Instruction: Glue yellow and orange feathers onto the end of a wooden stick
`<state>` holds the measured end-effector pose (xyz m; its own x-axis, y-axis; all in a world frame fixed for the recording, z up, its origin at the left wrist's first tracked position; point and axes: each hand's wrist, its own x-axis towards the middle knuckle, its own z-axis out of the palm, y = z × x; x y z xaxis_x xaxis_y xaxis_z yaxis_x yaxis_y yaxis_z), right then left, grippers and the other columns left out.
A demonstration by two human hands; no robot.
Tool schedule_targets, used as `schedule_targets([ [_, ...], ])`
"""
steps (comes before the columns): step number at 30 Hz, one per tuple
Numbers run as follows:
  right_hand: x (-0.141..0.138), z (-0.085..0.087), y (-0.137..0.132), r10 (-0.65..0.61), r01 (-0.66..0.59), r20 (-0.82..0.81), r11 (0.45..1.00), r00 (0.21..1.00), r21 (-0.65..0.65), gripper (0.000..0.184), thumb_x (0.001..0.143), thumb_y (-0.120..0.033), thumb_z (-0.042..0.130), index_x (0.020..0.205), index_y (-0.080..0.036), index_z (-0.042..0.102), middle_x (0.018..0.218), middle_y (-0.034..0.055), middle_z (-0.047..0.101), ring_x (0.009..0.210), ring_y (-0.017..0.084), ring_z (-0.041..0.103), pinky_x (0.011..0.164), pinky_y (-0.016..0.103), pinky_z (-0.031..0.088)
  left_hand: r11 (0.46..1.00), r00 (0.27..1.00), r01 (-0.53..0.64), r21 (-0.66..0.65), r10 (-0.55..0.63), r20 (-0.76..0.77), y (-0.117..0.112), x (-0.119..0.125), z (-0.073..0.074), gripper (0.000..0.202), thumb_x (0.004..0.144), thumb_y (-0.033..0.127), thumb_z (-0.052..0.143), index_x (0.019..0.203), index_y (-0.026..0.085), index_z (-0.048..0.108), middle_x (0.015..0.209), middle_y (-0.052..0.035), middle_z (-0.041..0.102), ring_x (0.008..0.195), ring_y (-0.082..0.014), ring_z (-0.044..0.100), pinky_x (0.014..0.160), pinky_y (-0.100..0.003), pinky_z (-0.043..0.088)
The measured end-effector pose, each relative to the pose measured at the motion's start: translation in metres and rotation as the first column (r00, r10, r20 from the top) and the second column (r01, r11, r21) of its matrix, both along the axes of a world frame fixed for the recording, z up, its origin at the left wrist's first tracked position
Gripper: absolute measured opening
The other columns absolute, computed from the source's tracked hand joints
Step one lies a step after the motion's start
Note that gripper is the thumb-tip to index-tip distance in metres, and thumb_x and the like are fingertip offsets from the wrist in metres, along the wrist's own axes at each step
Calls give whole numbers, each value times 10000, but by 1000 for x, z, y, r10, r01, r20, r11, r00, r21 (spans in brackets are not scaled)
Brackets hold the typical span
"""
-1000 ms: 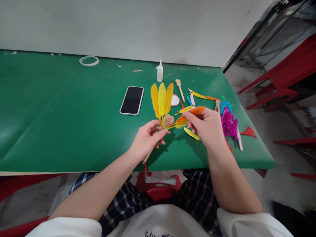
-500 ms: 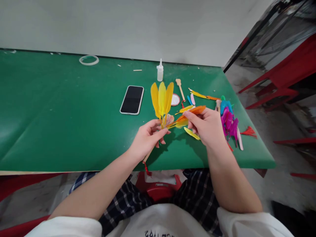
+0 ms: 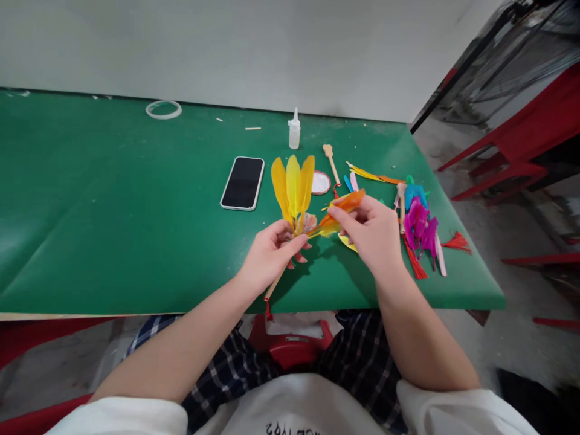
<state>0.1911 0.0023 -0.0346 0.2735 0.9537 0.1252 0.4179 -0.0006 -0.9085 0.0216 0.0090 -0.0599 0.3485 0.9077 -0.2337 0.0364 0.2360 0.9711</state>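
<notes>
Above the front of the table, my left hand [image 3: 277,248] is closed around a feather fan [image 3: 292,187] near its base. Three upright yellow feathers spread from it, and its wooden handle [image 3: 273,289] slants down to a red tassel. My right hand [image 3: 369,232] pinches an orange feather [image 3: 347,207], with yellow feather beside it; the quills point left to the fan's base. Whether these quills are fixed to the base I cannot tell. Beneath my right hand lies a loose yellow feather [image 3: 347,243], partly covered.
A phone [image 3: 242,183], a white glue bottle [image 3: 294,134] and a round white lid-like disc [image 3: 321,182] lie beyond my hands. A bare wooden handle [image 3: 331,163] is farther back. Magenta feathers [image 3: 421,223] heap at right; a tape ring [image 3: 164,110] sits at back left.
My right hand has shifted left with the orange feather, closer to the fan. The fan has tipped slightly left and lower in my left hand. A red tassel at right is now uncovered.
</notes>
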Motion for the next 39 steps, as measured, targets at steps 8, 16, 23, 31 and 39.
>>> schedule_targets([
  [8, -1, 4, -3, -208, 152, 161, 940, 965, 304, 385, 747, -384, 600, 1105, -256, 537, 530, -63, 422, 465, 88, 378, 498, 239, 385, 999, 997, -46, 18, 45, 55, 4, -2, -4, 257, 748, 342, 617, 912, 156, 549, 710, -11, 646, 521, -104, 598, 411, -162, 428],
  [16, 7, -4, 6, -246, 107, 254, 882, 935, 460, 120, 762, -319, 598, 771, -200, 617, 910, 41, 595, 928, 172, 537, 777, 344, 464, 1000, 998, -26, -12, 27, 64, 3, -3, -2, 247, 738, 342, 625, 877, 151, 552, 691, -7, 640, 502, -93, 579, 397, -155, 411],
  [23, 6, -8, 8, -161, 106, 128, 928, 979, 357, 129, 758, -320, 591, 786, -194, 593, 840, 20, 597, 795, 142, 561, 693, 294, 465, 998, 993, -54, -30, 57, 99, 3, -2, -2, 256, 739, 339, 621, 900, 153, 551, 686, -2, 641, 512, -98, 586, 395, -156, 409],
  [31, 1, -16, 10, -12, 82, -291, 970, 957, 229, 354, 711, -346, 641, 1032, -249, 530, 837, -8, 575, 726, 113, 552, 612, 244, 465, 997, 992, -79, 1, 78, 102, 3, -3, -2, 263, 742, 331, 612, 923, 150, 550, 680, -4, 636, 503, -96, 577, 384, -159, 398],
  [39, -32, -23, 2, 86, -104, -567, 995, 819, 0, 222, 650, -360, 690, 758, -175, 635, 730, -2, 633, 643, 107, 570, 539, 217, 466, 992, 990, -113, 54, 107, 95, 2, -4, -1, 280, 750, 325, 610, 963, 151, 557, 684, -1, 633, 505, -92, 578, 391, -153, 400],
])
